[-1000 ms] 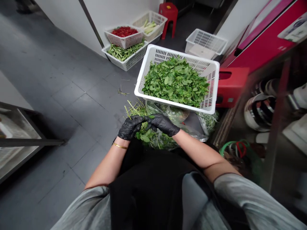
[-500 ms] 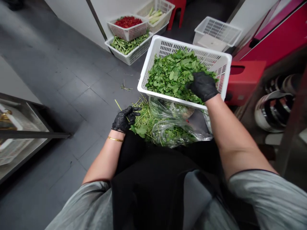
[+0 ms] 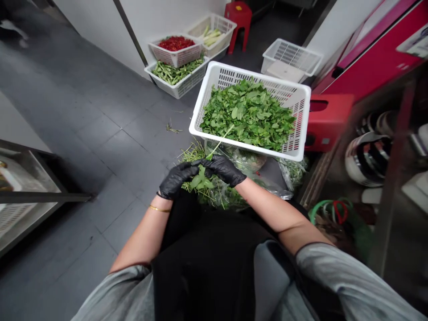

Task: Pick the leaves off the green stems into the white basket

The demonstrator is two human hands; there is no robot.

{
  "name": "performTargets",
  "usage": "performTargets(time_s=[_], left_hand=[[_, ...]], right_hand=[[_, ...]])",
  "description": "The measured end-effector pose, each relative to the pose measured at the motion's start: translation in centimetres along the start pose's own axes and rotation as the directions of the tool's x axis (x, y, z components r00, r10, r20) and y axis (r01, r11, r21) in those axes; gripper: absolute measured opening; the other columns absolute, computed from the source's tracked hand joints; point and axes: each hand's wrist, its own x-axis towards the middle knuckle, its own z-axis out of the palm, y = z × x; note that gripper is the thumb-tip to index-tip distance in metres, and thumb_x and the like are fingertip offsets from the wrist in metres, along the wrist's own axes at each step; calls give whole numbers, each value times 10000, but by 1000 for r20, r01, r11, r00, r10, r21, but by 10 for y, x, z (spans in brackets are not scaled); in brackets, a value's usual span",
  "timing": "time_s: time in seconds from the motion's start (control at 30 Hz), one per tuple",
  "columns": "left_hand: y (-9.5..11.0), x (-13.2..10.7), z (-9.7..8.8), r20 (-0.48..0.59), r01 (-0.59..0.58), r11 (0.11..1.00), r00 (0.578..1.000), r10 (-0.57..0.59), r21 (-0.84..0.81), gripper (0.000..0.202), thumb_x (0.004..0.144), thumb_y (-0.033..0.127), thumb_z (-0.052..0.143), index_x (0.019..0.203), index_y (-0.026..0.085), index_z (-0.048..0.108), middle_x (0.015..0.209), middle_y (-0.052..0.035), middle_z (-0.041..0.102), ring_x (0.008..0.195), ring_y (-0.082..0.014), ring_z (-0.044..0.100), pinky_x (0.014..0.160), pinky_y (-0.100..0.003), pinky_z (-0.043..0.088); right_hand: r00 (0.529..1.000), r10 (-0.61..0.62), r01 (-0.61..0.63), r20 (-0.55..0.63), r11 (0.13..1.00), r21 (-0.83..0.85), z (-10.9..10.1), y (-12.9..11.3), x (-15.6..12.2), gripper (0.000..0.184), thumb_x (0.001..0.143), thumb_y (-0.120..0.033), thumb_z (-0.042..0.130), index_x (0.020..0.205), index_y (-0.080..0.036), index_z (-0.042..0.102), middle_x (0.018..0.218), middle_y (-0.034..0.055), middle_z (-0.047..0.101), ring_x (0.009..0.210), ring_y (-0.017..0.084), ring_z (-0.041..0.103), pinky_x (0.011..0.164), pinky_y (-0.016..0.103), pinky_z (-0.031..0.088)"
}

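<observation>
My left hand point(image 3: 177, 180) and my right hand point(image 3: 223, 170), both in black disposable gloves, meet over my lap. Between them they pinch a leafy green stem point(image 3: 202, 175), whose thin tip sticks up towards the basket. Just ahead of my fingers, a white plastic basket point(image 3: 234, 142) is heaped with picked green leaves point(image 3: 247, 113). Below my hands lies a bundle of thin stems and leaves point(image 3: 194, 154) on a clear plastic bag point(image 3: 249, 160). A gold bangle point(image 3: 159, 208) circles my left wrist.
Against the far wall stand white baskets of red chillies point(image 3: 176, 43), green beans point(image 3: 175, 73) and pale vegetables point(image 3: 214, 31). Another white basket point(image 3: 290, 60) and a red stool point(image 3: 238, 20) stand beyond. A red stool point(image 3: 327, 120) and steel pots point(image 3: 368, 160) are at right; grey floor tiles point(image 3: 100, 133) at left.
My right hand has come back from the leaves in the basket to join my left hand over my lap. Both hands now pinch a stem.
</observation>
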Motion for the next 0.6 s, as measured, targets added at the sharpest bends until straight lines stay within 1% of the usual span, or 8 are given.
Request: performTargets(time_s=[0.07, 0.17, 0.23, 0.3, 0.37, 0.43, 0.53, 0.6], left_hand=[[-8, -8, 3, 112, -36, 996, 993, 27, 76, 457, 567, 508, 951, 792, 145, 790, 752, -45, 727, 708, -173, 630, 666, -293, 485], [-15, -15, 7, 107, -58, 987, 993, 42, 147, 391, 602, 479, 936, 762, 159, 779, 651, -14, 678, 597, -145, 566, 579, -280, 444], [-16, -16, 5, 105, -1, 976, 994, -22, 217, 367, 583, 446, 953, 709, 173, 744, 550, 22, 594, 481, -107, 466, 477, -257, 353], [-16, -17, 2, 152, 25, 968, 986, -64, 251, 388, 568, 427, 967, 605, 183, 668, 496, 35, 524, 429, -85, 408, 430, -245, 286], [-14, -18, 1, 181, 14, 977, 982, -54, 213, 455, 580, 418, 969, 529, 196, 575, 480, 34, 488, 419, -82, 410, 415, -244, 269], [-11, -20, 2, 172, 6, 992, 985, -28, 129, 494, 605, 409, 959, 512, 204, 518, 476, 36, 463, 418, -82, 414, 410, -244, 265], [-7, -23, 6, 126, 0, 1000, 992, -1, 2, 501, 612, 418, 946, 531, 203, 501, 487, 47, 446, 418, -69, 394, 413, -236, 280], [-8, -24, 5, 55, -40, 997, 998, 43, -61, 472, 627, 461, 925, 563, 202, 536, 515, 44, 471, 430, -71, 395, 432, -239, 336]], right_hand=[[1000, -10, 10, 3, 1000, 24, 2, 1, -2, 511, 681, -629, 872, 728, -144, 719, 542, -21, 605, 534, 111, 536, 581, 263, 434], [999, -21, 19, 43, 999, 36, 6, 3, -7, 475, 679, -586, 881, 770, -142, 742, 536, -45, 588, 502, 83, 472, 538, 243, 385], [998, -26, 22, 52, 997, 75, 6, 1, -11, 459, 654, -556, 902, 783, -144, 746, 597, -18, 654, 507, 82, 489, 515, 236, 368], [999, -21, 18, 28, 994, 109, 0, -6, -14, 443, 631, -525, 919, 758, -141, 738, 652, 22, 709, 500, 82, 497, 488, 234, 351], [998, -26, 34, -55, 986, 164, -9, -14, -13, 414, 628, -492, 922, 721, -141, 723, 655, 36, 720, 467, 64, 446, 452, 227, 311], [981, -47, 98, -186, 957, 274, -23, -20, -10, 374, 618, -449, 917, 726, -150, 719, 651, 21, 710, 452, 47, 388, 425, 214, 270], [912, -62, 248, -406, 871, 425, -48, -18, -5, 297, 626, -362, 886, 772, -175, 706, 672, -11, 685, 484, 49, 392, 424, 192, 278], [842, -30, 322, -539, 830, 455, -68, -12, -5, 249, 671, -335, 850, 787, -192, 682, 671, -25, 662, 505, 59, 406, 437, 182, 303]])
